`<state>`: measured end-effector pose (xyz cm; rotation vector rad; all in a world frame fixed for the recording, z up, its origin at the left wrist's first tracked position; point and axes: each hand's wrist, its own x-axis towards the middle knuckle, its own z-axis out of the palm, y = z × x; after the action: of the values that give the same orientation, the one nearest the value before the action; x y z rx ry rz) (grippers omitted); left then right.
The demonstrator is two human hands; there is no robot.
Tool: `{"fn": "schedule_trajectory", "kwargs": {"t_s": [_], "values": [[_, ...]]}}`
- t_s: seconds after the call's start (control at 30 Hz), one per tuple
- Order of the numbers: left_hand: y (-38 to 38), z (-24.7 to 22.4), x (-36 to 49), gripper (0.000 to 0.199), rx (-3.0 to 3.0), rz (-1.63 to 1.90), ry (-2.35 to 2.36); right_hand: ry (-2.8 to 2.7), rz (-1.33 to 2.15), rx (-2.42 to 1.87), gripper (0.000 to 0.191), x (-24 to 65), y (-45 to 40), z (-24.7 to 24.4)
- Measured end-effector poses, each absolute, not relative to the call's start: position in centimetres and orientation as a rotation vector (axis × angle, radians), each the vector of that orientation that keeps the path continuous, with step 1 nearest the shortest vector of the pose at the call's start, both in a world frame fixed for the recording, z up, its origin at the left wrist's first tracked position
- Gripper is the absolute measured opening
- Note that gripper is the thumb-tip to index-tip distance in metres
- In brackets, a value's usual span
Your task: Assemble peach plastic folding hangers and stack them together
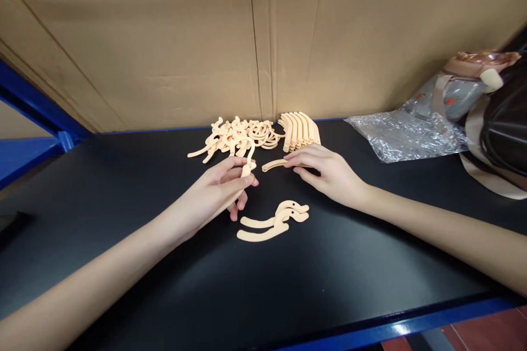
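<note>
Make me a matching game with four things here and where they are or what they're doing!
1. Left hand
2. Two pieces with dark dots
3. Neat stack
4. Plastic wrap

A. Just right of the jumbled pile
B. Beside the bottle
C. Lying between the forearms
D. Holding a beige piece

Pairs: 1-D, 2-C, 3-A, 4-B

Cardboard [164, 38] stands along the back of the black desk [329, 279], with a blue frame [28, 100] at the left. At the right, crinkled clear plastic [411, 134] lies before a bottle [469, 90] with a pinkish top, beside a dark, glossy item [508, 126] and a beige strap [494, 182]. Reddish floor [494, 334] shows below, at the lower right.
</note>
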<state>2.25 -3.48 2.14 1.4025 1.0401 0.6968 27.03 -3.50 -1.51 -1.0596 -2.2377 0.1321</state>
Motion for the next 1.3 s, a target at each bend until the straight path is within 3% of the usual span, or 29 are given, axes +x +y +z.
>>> {"fn": "schedule_trajectory", "kwargs": {"t_s": [0.13, 0.33, 0.73, 1.3], "values": [[-3.2, 2.3, 2.2, 0.026, 1.149, 0.672, 1.078, -2.307, 0.02, -1.159, 0.028, 26.8, -3.6, -1.8], [-3.2, 2.5, 2.2, 0.008, 1.087, 0.634, 1.055, -2.241, 0.111, -1.318, 0.018, 26.7, -3.7, -1.8], [-2.8, 2.3, 2.1, 0.005, 1.122, 0.604, 1.045, -2.283, 0.076, -1.299, 0.017, 26.4, -3.8, -1.5], [-2.2, 2.0, 1.4, 0.011, 1.144, 0.562, 0.985, -2.44, 0.219, -1.196, 0.039, 26.3, -4.8, -1.1]]}}
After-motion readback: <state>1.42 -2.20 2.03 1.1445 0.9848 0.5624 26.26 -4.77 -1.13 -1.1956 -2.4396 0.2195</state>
